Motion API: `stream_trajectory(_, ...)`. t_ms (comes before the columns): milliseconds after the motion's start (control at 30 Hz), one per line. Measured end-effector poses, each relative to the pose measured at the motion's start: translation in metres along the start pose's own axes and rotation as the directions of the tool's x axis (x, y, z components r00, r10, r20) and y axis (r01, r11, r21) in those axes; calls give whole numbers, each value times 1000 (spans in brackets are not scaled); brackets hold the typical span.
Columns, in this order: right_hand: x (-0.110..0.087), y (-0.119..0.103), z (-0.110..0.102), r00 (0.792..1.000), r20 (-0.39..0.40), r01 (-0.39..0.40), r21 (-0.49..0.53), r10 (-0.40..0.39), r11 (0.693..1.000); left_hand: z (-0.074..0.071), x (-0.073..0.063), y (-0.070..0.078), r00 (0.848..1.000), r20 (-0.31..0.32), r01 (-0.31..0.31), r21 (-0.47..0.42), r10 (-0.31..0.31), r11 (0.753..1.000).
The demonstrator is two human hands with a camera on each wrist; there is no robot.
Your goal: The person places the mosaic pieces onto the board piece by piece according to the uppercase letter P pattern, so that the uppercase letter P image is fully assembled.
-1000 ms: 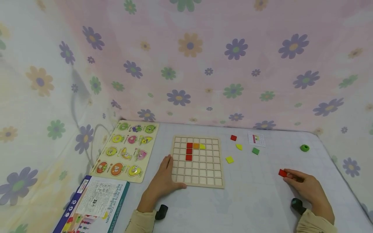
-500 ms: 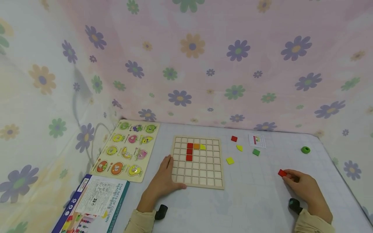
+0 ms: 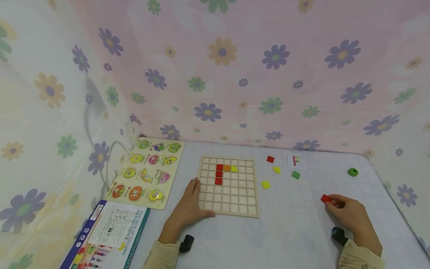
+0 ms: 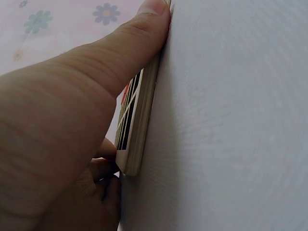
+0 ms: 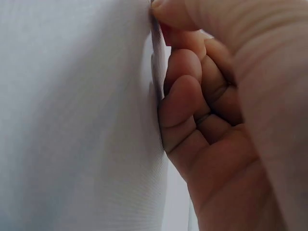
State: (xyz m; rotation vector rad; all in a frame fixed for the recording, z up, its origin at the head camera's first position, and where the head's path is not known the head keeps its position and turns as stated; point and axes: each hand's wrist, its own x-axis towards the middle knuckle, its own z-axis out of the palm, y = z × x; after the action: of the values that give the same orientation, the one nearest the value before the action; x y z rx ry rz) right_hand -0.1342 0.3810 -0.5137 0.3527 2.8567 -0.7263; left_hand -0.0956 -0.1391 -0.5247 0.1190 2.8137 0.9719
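My left hand (image 3: pixel 189 204) rests at the near left corner of a wooden grid board (image 3: pixel 235 209). Its fingers lie along the board's left edge, and the thumb stretches along the front edge, as the left wrist view shows too. In the grid sit several tiles: a column of red squares (image 3: pixel 219 174), an orange square (image 3: pixel 227 168) and a yellow piece (image 3: pixel 234 169). Off to the right, my right hand (image 3: pixel 351 215) pinches a red square tile (image 3: pixel 325 198) between thumb and fingers, low over the cloth. In the right wrist view most of that tile is hidden by the fingers.
Right of the board lie another red tile (image 3: pixel 270 159), a yellow curved piece (image 3: pixel 276 170), a yellow square (image 3: pixel 265 185), a green tile (image 3: pixel 296 174), a pattern card (image 3: pixel 301 167) and a green bead (image 3: pixel 352 172). A fruit puzzle (image 3: pixel 168 172) and a box (image 3: pixel 134 231) stand left.
The right hand has shifted very slightly left with the red tile still pinched. The left hand stays at the board's corner, and the loose tiles lie as before.
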Motion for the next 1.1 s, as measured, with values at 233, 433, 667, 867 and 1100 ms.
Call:
stream_trajectory(233, 0, -8, 2, 1000, -26, 11, 22, -11, 1000, 0, 1, 1, 1000, 0, -9, 1, 9, 1000)
stream_trajectory(433, -1, -19, 5, 997, -21, 76, 34, -75, 997, 2, 1, 1, 1000, 5, -5, 2, 5, 1000)
stream_trajectory(667, -2, -40, 10, 991, 10, 133, 69, -134, 989, 4, 0, -2, 1000, 11, 0, 9, 0, 1000)
stream_trajectory(867, -1, -55, 19, 971, 14, 236, 85, -238, 968, 2, 0, -3, 1000, 1, 4, 20, -4, 1000)
stream_trajectory(1100, 0, -73, 25, 963, 41, 260, 111, -266, 959, 0, 1, -1, 1000, 0, -10, 1, 10, 1000)
